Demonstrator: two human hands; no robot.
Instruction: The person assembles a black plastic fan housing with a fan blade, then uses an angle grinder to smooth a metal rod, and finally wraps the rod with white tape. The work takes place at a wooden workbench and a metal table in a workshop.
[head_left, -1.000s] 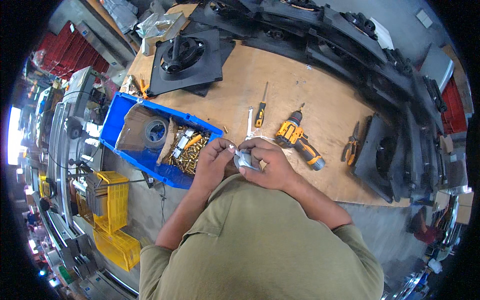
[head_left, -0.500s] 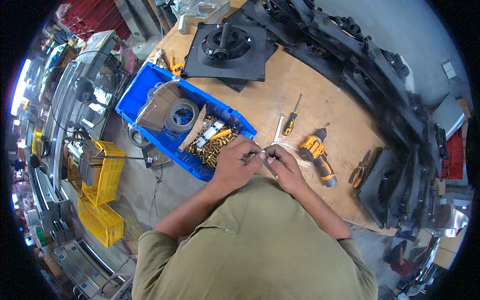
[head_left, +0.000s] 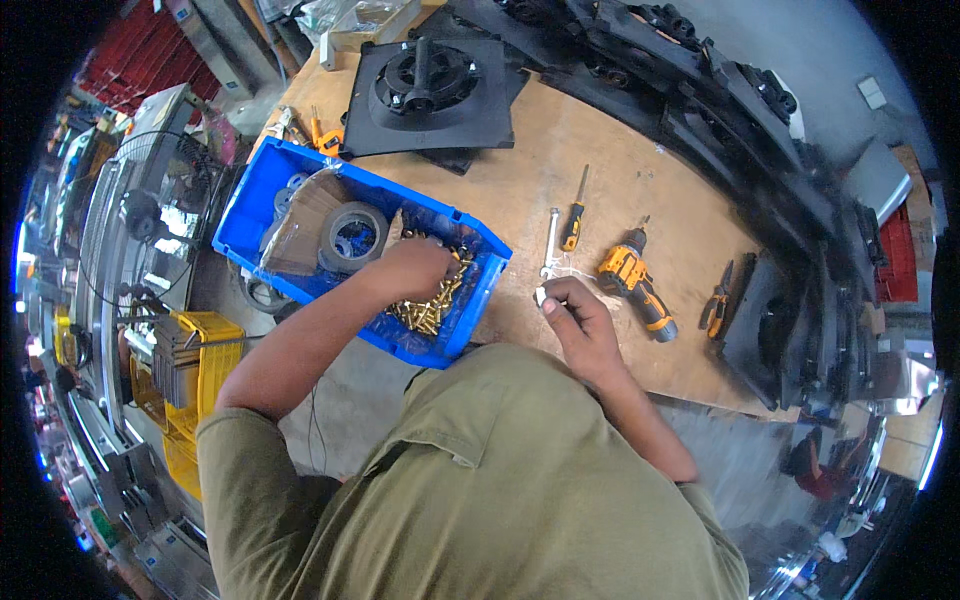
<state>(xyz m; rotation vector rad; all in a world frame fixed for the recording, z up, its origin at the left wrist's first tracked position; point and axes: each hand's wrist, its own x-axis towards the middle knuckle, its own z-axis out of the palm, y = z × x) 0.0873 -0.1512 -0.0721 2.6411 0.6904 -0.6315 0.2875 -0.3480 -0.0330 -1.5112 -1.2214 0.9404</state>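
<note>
My left hand [head_left: 418,268] reaches into the blue bin [head_left: 480,290], over a heap of small brass-coloured screw-like pieces [head_left: 422,316]. Its fingertips are hidden, so I cannot tell what they grip. Close in front of my body, above the table's near edge, my right hand [head_left: 580,322] pinches a small white piece [head_left: 540,296] between thumb and fingers. Beyond that hand lie a metal wrench [head_left: 551,240], a yellow-black screwdriver [head_left: 574,226] and thin white ties [head_left: 568,270]. An orange-black power drill [head_left: 637,284] rests to its right.
Grey tape-like rings [head_left: 354,236] and cardboard [head_left: 300,225] share the bin. Behind it sits a square black fan-like part [head_left: 428,85]. Black parts [head_left: 690,130] pile along the table's far and right sides. Pliers [head_left: 718,300] lie at right; yellow crates [head_left: 215,350] stand lower left.
My hands were together at the table's near edge. The left has moved away into the bin; the right stays near the edge with the white piece. The view has shifted slightly.
</note>
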